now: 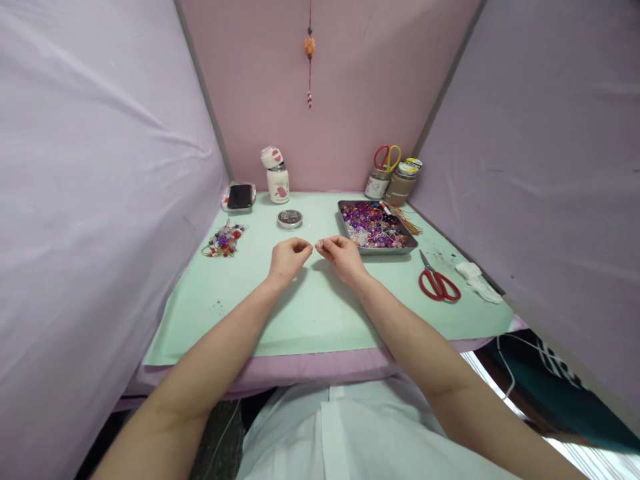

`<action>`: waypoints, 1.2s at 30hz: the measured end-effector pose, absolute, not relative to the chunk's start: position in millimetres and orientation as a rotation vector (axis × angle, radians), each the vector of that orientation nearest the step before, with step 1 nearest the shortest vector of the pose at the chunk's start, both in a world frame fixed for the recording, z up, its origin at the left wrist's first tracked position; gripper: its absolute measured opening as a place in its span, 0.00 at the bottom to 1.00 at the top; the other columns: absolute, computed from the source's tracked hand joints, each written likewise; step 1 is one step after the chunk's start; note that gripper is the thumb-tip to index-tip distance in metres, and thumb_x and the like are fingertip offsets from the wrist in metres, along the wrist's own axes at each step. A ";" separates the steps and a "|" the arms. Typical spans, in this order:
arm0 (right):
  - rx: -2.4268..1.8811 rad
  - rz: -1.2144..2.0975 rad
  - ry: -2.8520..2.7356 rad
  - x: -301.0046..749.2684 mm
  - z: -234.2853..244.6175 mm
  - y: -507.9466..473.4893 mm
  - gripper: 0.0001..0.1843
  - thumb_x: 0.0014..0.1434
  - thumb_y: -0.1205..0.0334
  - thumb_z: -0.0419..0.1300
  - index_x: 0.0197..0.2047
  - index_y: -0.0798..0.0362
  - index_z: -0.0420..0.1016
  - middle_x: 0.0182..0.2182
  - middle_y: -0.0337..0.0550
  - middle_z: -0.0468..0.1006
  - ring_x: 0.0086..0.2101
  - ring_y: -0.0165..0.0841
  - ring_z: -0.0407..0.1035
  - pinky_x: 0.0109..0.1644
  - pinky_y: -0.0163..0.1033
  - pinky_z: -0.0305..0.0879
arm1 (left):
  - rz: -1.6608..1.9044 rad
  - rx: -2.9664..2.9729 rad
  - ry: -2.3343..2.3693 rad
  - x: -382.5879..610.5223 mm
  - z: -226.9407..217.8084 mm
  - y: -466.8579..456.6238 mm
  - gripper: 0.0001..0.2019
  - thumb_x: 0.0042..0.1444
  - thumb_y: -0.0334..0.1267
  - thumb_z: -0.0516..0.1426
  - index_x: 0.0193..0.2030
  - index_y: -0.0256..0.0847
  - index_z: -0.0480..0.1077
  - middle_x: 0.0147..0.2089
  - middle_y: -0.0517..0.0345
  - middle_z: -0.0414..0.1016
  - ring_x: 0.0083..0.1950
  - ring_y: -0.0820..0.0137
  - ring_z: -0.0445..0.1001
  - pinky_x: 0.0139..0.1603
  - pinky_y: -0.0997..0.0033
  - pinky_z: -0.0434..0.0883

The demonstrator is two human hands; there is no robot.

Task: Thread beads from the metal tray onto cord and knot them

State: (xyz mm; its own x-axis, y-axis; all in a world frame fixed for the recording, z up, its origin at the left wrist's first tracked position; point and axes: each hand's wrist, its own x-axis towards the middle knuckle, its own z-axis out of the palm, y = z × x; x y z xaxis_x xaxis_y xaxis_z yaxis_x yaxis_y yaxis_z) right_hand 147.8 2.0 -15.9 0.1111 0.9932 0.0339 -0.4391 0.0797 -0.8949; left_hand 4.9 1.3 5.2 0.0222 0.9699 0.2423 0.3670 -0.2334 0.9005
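Piece of clear material [320, 245], small and indistinct, is pinched at the fingertips of the right hand [343, 257], over the middle of the table [310, 327]. Left hand [289, 259], just beside, has thumb and forefinger pressed together; anything between them is too small to tell. Tray [389, 251] of mixed beads [373, 225] stands beyond the right hand, round tin [290, 219] beyond the left. Beaded strands [226, 240] lie far left; red-handled scissors [439, 285] lie right, open slightly.
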 end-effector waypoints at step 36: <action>-0.847 1.318 -0.778 148.0 -17.4 4.2 0.16 0.38 0.57 0.72 0.24 0.55 0.71 0.27 0.39 0.77 0.32 0.28 0.72 0.51 0.40 0.69 | 1.191 1.721 1.406 6.4 5.2 0.0 0.08 0.47 0.39 0.57 0.28 0.37 0.75 0.29 0.56 0.77 0.32 0.71 0.73 0.37 0.72 0.67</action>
